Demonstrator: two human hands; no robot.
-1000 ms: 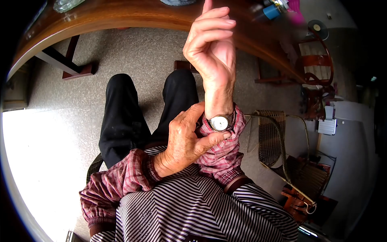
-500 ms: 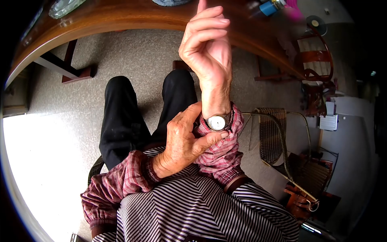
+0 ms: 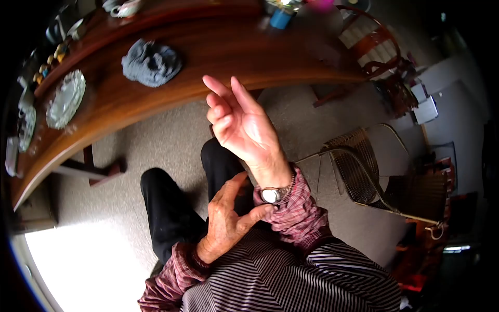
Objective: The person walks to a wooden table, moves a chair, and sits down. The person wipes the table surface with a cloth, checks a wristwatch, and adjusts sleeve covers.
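My right hand [image 3: 244,127] is raised with its palm showing, fingers loosely bent and apart, and nothing in it. On that wrist sits a round-faced wristwatch [image 3: 270,195] with a metal band, just above a red checked sleeve cover [image 3: 299,213]. My left hand [image 3: 226,218] is beside the watch, its back turned up. Its thumb and fingers are spread, the thumb tip close to the watch's lower edge; whether it touches is unclear. Part of the left fingers is hidden.
A grey-blue cloth [image 3: 150,62] lies crumpled on the curved wooden table [image 3: 218,57]. Left of it is a clear glass dish [image 3: 66,99]. A blue container [image 3: 280,18] stands at the far edge. A woven chair [image 3: 358,161] is to the right.
The view has shifted, showing more of the tabletop. My right hand has tilted leftward and its fingers have changed pose. My left fingers now sit farther from the right wrist.
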